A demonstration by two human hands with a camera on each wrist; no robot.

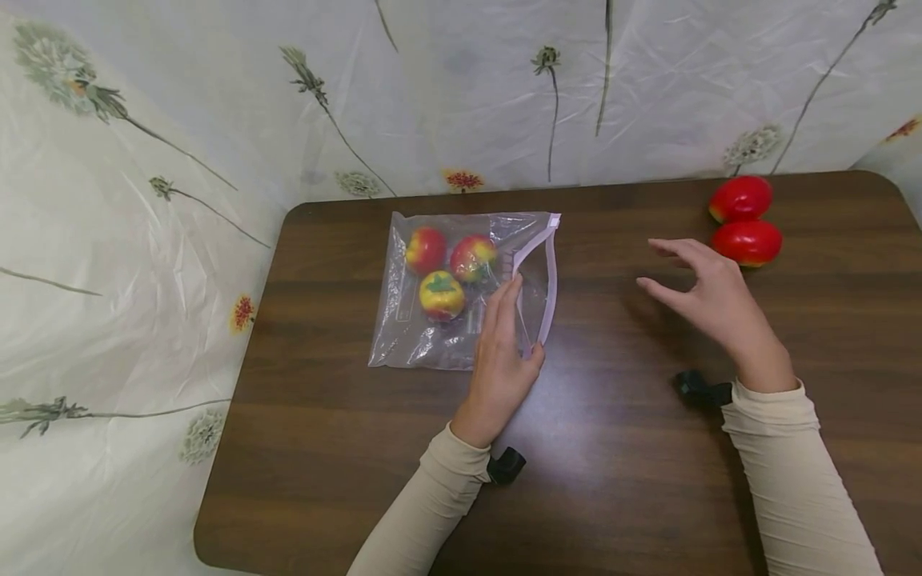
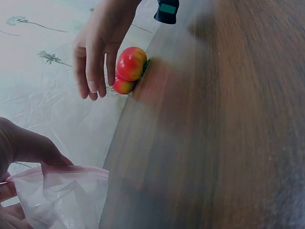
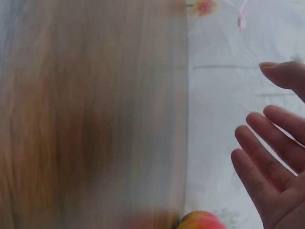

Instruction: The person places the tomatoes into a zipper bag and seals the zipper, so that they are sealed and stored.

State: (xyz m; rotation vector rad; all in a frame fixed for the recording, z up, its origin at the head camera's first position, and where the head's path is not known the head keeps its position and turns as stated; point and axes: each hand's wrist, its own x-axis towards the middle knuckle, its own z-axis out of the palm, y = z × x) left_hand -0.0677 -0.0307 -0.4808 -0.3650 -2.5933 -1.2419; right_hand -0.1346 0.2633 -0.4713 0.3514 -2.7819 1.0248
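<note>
Your left hand [image 1: 499, 358] lies flat on the clear zip bag [image 1: 461, 288], fingers straight and together, pressing the film beside the open zipper edge [image 1: 545, 276]; the thumb rests at the bag's near corner. The bag lies flat on the brown table [image 1: 619, 464] and contains three red-and-yellow toy fruits [image 1: 442, 294]. Your right hand [image 1: 709, 298] hovers above the table, fingers spread and relaxed, holding nothing. It is near two red toy fruits [image 1: 747, 242] at the table's far right, not touching them.
</note>
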